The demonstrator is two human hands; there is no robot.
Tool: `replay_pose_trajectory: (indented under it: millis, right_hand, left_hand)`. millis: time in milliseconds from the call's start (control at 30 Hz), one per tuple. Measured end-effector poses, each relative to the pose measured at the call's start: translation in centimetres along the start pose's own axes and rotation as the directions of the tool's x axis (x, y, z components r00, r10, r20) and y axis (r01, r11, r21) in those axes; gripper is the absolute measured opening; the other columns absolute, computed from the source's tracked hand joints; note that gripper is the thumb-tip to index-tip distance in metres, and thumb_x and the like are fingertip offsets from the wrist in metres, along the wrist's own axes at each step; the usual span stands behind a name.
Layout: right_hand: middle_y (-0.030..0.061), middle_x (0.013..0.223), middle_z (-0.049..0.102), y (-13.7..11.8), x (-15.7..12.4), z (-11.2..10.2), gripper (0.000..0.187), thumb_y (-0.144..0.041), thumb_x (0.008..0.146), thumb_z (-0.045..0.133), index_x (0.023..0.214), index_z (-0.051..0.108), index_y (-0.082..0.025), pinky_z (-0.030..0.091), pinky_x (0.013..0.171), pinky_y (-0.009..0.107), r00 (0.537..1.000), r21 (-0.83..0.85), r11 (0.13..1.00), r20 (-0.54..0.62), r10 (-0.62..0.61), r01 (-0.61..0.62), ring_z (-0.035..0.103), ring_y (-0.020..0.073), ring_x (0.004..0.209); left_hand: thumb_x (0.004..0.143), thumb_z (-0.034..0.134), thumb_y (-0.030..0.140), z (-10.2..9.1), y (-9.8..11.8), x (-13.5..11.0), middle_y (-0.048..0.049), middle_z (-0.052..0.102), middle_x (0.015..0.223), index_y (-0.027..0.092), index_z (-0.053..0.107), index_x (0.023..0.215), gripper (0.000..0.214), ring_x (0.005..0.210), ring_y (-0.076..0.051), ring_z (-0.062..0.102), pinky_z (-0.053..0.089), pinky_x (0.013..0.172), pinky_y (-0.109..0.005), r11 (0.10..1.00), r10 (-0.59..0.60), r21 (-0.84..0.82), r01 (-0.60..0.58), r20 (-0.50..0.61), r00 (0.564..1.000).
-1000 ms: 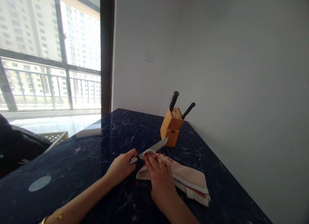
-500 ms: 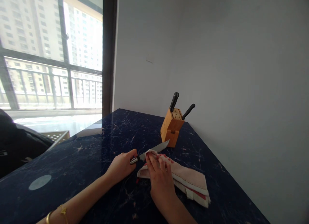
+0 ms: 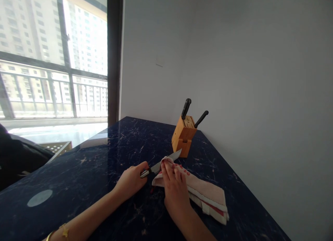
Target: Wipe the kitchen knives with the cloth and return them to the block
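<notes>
A kitchen knife (image 3: 156, 167) is held by its dark handle in my left hand (image 3: 132, 179), the fingers wrapped round it. Its blade points away to the right, the tip close to the base of the wooden knife block (image 3: 181, 137). My right hand (image 3: 174, 185) presses a folded pink and white towel (image 3: 206, 190) against the blade about midway along. The towel covers part of the blade, and its loose end trails to the right over the table. Two black-handled knives stand in the block, one upright handle (image 3: 186, 108) and one leaning handle (image 3: 201, 119).
The dark blue marbled table (image 3: 140, 138) runs back to a grey wall (image 3: 247, 78). A pale round spot (image 3: 40, 198) lies at its left. Beyond the left edge are a black object (image 3: 19, 157) and a large window (image 3: 85, 53).
My right hand and the towel have slid a little along the blade toward the tip. My left hand keeps its hold on the handle. The whole view has shifted slightly.
</notes>
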State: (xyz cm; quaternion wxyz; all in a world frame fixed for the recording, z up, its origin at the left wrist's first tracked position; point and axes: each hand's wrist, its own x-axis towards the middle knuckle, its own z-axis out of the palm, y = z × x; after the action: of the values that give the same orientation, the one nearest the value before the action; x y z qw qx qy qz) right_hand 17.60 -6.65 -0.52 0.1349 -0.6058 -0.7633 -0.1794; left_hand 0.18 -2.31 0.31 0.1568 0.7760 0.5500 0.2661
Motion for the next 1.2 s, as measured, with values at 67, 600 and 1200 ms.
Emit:
replay_pose_trajectory:
  millis: [67,600,1200]
  right_hand:
    - [-0.0034,0.143,0.022,-0.4,-0.2,-0.3,0.067,-0.011,0.077,0.037,0.138,0.014,-0.026,0.029,0.093,0.041,0.996,0.05,0.995,0.024,-0.082,0.081,0.034,0.0245,0.115]
    - [-0.0041,0.141,0.028,0.1,0.0,-0.1,0.064,-0.013,0.078,0.036,0.137,0.02,-0.027,0.029,0.091,0.044,0.997,0.047,0.997,0.046,-0.066,0.064,0.035,0.0265,0.111]
    - [-0.002,0.142,0.026,0.5,0.2,-0.3,0.061,-0.014,0.081,0.033,0.138,0.017,-0.028,0.027,0.09,0.043,0.999,0.037,0.999,0.04,-0.013,0.011,0.036,0.026,0.112]
  left_hand:
    - [0.074,0.047,0.026,0.1,-0.2,0.1,0.0045,0.058,0.062,0.024,0.052,0.074,0.005,0.059,-0.012,0.054,0.026,0.053,-0.019,1.0,-0.005,-0.008,0.005,-0.011,1.0]
    - [0.071,0.046,0.021,0.4,-0.3,0.1,0.0052,0.057,0.062,0.024,0.051,0.073,0.006,0.057,-0.011,0.052,0.025,0.052,-0.018,1.0,-0.002,-0.002,0.002,0.014,1.0]
    - [0.071,0.047,0.022,0.6,-0.1,0.2,0.0055,0.057,0.06,0.022,0.054,0.072,0.007,0.054,-0.009,0.05,0.025,0.048,-0.018,0.993,-0.026,-0.117,0.028,0.017,1.0]
